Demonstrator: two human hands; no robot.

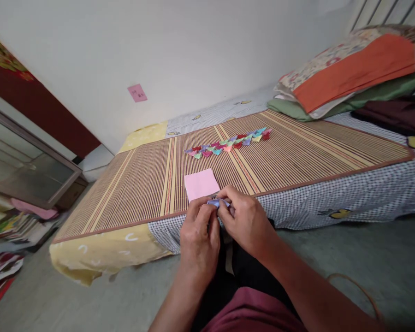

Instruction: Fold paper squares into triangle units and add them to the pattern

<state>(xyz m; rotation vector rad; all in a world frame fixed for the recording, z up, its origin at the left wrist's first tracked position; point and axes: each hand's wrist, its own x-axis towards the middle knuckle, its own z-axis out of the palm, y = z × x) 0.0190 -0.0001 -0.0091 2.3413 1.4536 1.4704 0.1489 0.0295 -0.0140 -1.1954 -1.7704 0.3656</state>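
With our left hand [199, 233] and right hand [248, 222], we pinch the lavender paper [214, 203] near the pink paper [201, 183].

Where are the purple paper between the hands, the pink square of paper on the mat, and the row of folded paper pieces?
Purple paper [214, 202]: head view, on its exposed surface.
Pink square of paper [201, 183]: head view, middle of its top face.
Row of folded paper pieces [228, 148]: head view, a piece near the row's middle.

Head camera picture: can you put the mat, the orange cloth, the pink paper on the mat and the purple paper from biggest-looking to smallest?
1. Mat
2. Orange cloth
3. Pink paper
4. Purple paper, partly hidden, so only its showing part counts
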